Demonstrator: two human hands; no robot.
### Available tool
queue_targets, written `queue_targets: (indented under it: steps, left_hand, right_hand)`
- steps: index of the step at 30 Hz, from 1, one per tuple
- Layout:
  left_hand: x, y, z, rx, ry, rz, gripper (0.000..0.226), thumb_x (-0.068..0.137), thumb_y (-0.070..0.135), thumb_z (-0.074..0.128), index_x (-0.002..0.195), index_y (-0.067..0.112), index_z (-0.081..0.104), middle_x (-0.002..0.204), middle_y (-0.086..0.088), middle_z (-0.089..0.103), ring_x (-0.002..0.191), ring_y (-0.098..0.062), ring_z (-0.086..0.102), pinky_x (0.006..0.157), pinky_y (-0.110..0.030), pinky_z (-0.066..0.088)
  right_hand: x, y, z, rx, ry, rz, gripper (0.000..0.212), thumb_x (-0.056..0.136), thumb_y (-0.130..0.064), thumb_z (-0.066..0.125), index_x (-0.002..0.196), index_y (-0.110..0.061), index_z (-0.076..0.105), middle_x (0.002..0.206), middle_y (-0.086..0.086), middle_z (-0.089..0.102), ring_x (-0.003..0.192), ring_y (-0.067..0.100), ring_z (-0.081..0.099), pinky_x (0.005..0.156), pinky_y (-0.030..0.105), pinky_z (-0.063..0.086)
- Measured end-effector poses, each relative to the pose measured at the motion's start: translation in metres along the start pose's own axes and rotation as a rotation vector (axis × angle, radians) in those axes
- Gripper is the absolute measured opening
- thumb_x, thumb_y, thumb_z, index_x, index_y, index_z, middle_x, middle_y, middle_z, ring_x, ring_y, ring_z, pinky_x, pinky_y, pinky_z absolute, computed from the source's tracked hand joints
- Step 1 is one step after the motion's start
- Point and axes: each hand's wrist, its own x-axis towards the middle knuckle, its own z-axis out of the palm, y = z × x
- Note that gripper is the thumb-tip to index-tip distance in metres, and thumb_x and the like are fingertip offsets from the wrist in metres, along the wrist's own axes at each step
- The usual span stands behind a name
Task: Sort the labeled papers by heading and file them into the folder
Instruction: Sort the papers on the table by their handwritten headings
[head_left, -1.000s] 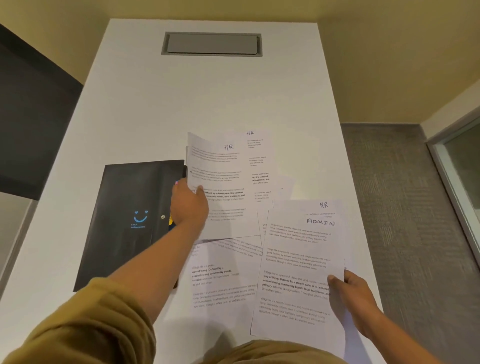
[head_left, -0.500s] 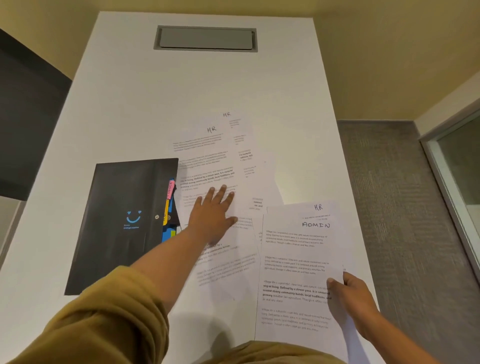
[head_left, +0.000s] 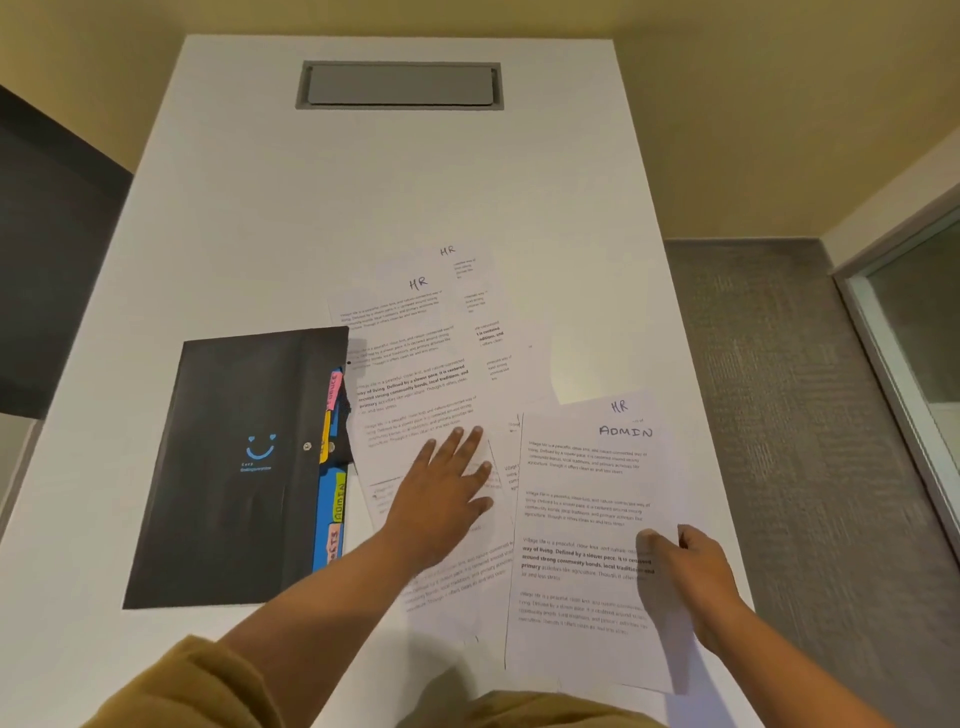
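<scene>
Now our left hand (head_left: 441, 499) lies flat, fingers spread, on the HR sheet (head_left: 410, 374) beside the black folder (head_left: 239, 467) at left, while our right hand (head_left: 691, 582) pinches the ADMIN sheet (head_left: 582, 519) at its right edge on the white table (head_left: 311, 208).

Left hand (head_left: 445, 493) flat on HR paper (head_left: 410, 374), right hand (head_left: 693, 582) holding ADMIN paper (head_left: 587, 519), black folder (head_left: 239, 467) beside, white table (head_left: 311, 208)

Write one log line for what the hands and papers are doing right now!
left hand: flat on HR paper | right hand: holding ADMIN paper | folder: closed, left of papers
</scene>
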Motion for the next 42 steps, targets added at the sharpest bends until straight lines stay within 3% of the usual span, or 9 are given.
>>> queue_targets:
  steps: [3, 5, 7, 9, 15, 25, 33, 37, 42]
  left_hand:
    - [0.004, -0.002, -0.005, 0.004, 0.075, -0.043, 0.061, 0.097, 0.054, 0.039, 0.15, 0.023, 0.034, 0.163, -0.001, 0.007, 0.151, -0.021, 0.007, 0.119, -0.041, 0.003]
    - [0.012, -0.006, -0.012, -0.038, 0.06, -0.095, 0.066, 0.097, 0.053, 0.039, 0.153, 0.021, 0.023, 0.164, -0.001, 0.003, 0.151, -0.021, 0.002, 0.12, -0.04, 0.002]
    - [0.023, -0.009, -0.02, -0.039, 0.037, -0.1, 0.068, 0.098, 0.053, 0.039, 0.155, 0.022, 0.018, 0.164, -0.001, 0.0, 0.151, -0.02, 0.0, 0.12, -0.04, 0.003]
    - [0.034, -0.011, -0.025, -0.024, -0.001, -0.06, 0.068, 0.098, 0.054, 0.037, 0.155, 0.025, 0.015, 0.164, 0.001, -0.001, 0.151, -0.021, 0.001, 0.121, -0.041, 0.006]
    - [0.068, -0.035, -0.037, -0.004, -0.129, -0.095, 0.059, 0.104, 0.043, 0.025, 0.155, 0.021, 0.007, 0.164, 0.0, -0.007, 0.151, -0.023, -0.001, 0.119, -0.046, 0.014]
    - [0.101, -0.055, -0.054, -0.026, -0.14, -0.109, 0.061, 0.103, 0.041, 0.027, 0.156, 0.02, 0.005, 0.164, -0.001, -0.007, 0.151, -0.025, -0.002, 0.12, -0.047, 0.012]
    - [0.096, -0.059, -0.056, -0.072, -0.008, -0.164, 0.07, 0.097, 0.051, 0.04, 0.155, 0.019, 0.016, 0.164, -0.004, 0.004, 0.151, -0.025, 0.006, 0.121, -0.047, 0.01]
    - [0.083, -0.047, -0.059, -0.358, 0.407, -0.749, 0.073, 0.09, 0.049, 0.059, 0.148, 0.014, 0.032, 0.161, -0.005, 0.021, 0.149, -0.025, 0.014, 0.119, -0.044, 0.015]
    - [0.092, -0.049, -0.065, -0.528, 0.259, -1.173, 0.106, 0.067, 0.055, 0.08, 0.144, 0.004, 0.028, 0.149, -0.013, 0.035, 0.135, -0.03, 0.036, 0.107, -0.049, 0.039]
  right_hand:
    - [0.003, -0.009, 0.003, -0.245, 0.115, -0.102, 0.019, 0.088, -0.025, 0.07, 0.092, -0.013, 0.055, 0.09, 0.007, 0.063, 0.076, 0.021, 0.057, 0.069, 0.038, 0.049]
    - [0.006, -0.015, 0.008, -0.467, 0.211, -0.242, 0.049, 0.084, -0.03, 0.072, 0.124, -0.01, 0.051, 0.125, 0.011, 0.057, 0.108, 0.027, 0.056, 0.092, 0.044, 0.048]
    - [0.006, -0.027, 0.016, -0.621, 0.208, -0.451, 0.076, 0.084, -0.037, 0.071, 0.146, -0.012, 0.034, 0.152, 0.007, 0.036, 0.137, 0.028, 0.037, 0.109, 0.044, 0.036]
    - [0.007, -0.042, 0.029, -0.777, 0.051, -0.637, 0.085, 0.087, -0.048, 0.064, 0.154, -0.02, 0.02, 0.163, -0.001, 0.016, 0.148, 0.023, 0.019, 0.115, 0.041, 0.028]
    - [0.027, -0.048, 0.051, -1.116, -0.255, -0.583, 0.093, 0.088, -0.07, 0.041, 0.154, -0.03, -0.011, 0.163, 0.001, -0.016, 0.151, 0.025, -0.013, 0.122, 0.042, 0.014]
    - [0.024, -0.092, 0.086, -1.099, -0.243, -0.825, 0.089, 0.092, -0.066, 0.039, 0.156, -0.022, -0.005, 0.164, -0.003, -0.01, 0.151, 0.019, -0.01, 0.121, 0.04, 0.002]
    - [0.051, -0.12, 0.09, -1.128, -0.235, -0.714, 0.094, 0.09, -0.068, 0.039, 0.155, -0.022, -0.01, 0.165, -0.006, -0.007, 0.152, 0.024, -0.004, 0.123, 0.045, 0.007]
    - [0.053, -0.114, 0.091, -1.14, -0.248, -0.718, 0.095, 0.089, -0.068, 0.041, 0.155, -0.024, -0.013, 0.163, -0.006, -0.015, 0.151, 0.024, -0.012, 0.123, 0.045, 0.006]
    - [0.051, -0.111, 0.096, -1.149, -0.225, -0.734, 0.094, 0.089, -0.066, 0.042, 0.154, -0.026, -0.013, 0.163, -0.004, -0.019, 0.15, 0.028, -0.015, 0.121, 0.046, 0.007]
